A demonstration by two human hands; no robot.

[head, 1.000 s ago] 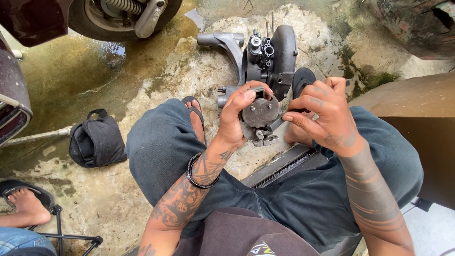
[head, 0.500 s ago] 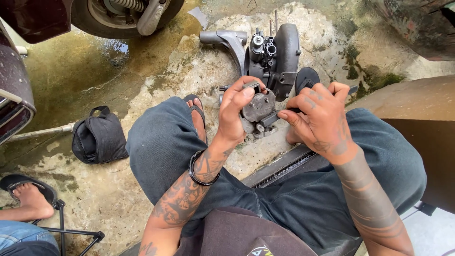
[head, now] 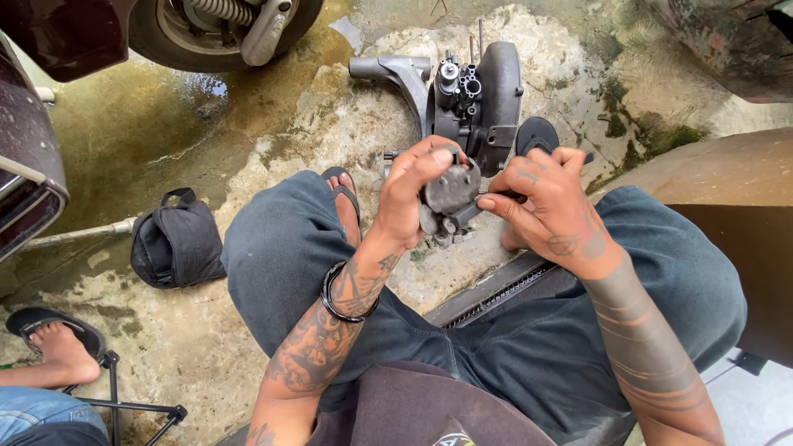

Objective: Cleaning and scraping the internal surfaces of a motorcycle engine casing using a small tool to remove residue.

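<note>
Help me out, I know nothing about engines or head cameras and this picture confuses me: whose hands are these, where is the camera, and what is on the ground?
The camera sits on a person's head and looks down, so you see that person's own lap, arms and hands. The person sits low over a wet, rough concrete floor. The left hand grips a small dark metal part from above, while the right hand steadies it from the side with its fingertips. Just beyond the hands an engine block lies on the floor. A black bag lies to the left, and a wheel shows at the top edge. At the bottom left, a sandalled foot belongs to another person nearby.
</note>
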